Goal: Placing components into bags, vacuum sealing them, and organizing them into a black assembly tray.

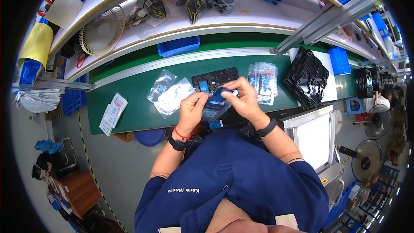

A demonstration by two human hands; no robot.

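Note:
Both hands are raised in front of my chest over the near edge of the green table (142, 97). Between them is a clear plastic packet with blue parts (217, 107). My left hand (192, 108) pinches its left side, thumb on top. At the packet's upper right, my right hand (245, 100) grips it with bent fingers. Just beyond lies a black tray (221, 76) with a small blue piece (203, 86). Clear flat packs (174, 97) are spread left of the tray, and a stack of similar packs (263, 82) sits to its right.
Two narrow packs (114, 111) lie far left. Stacked black trays (307, 77) stand on the right, near a blue bin (340, 60). A shelf (241, 17) with bagged parts crosses the back. A lit white panel (314, 140) is by my right elbow.

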